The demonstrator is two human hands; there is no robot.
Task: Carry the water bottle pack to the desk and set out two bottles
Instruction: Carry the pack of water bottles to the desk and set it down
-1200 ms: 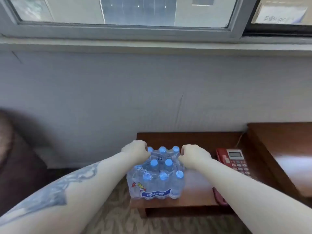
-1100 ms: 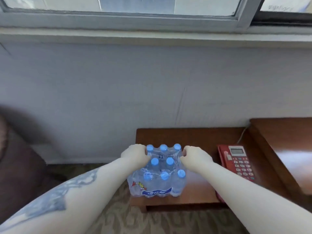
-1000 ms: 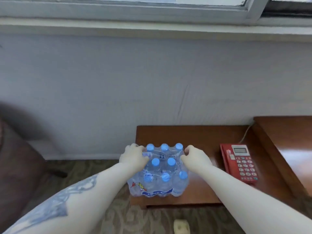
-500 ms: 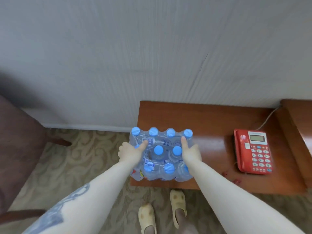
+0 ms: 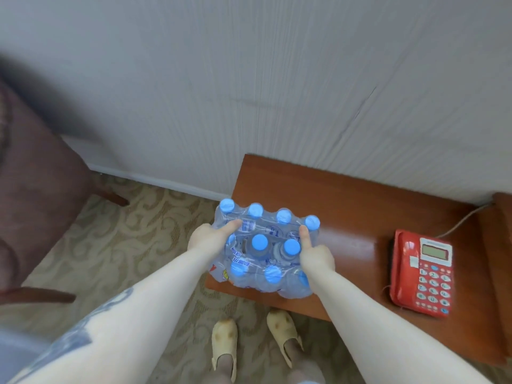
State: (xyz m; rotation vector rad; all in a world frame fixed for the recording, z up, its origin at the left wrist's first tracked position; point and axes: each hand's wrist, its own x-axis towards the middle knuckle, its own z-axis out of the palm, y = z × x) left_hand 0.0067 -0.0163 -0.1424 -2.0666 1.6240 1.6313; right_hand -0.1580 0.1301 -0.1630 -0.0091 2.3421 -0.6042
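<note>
A shrink-wrapped water bottle pack (image 5: 267, 249) with several blue-capped bottles stands on the left front corner of a low reddish-brown wooden desk (image 5: 346, 206). My left hand (image 5: 212, 236) grips the pack's left side, thumb lying across the plastic on top. My right hand (image 5: 314, 252) grips its right side, thumb pointing up along the wrap. The fingers of both hands are hidden behind the pack's sides. The wrap looks unbroken.
A red desk telephone (image 5: 424, 273) with a cord lies on the desk's right part. A dark armchair (image 5: 36, 189) stands at the left on patterned carpet (image 5: 116, 245). A grey wall (image 5: 277, 79) backs the desk. My slippered feet (image 5: 255, 339) are below the desk's front edge.
The view has tilted downward, so the window has left the frame and my feet have appeared. My hands have stayed on the pack's two sides, thumbs now laid over the top.
</note>
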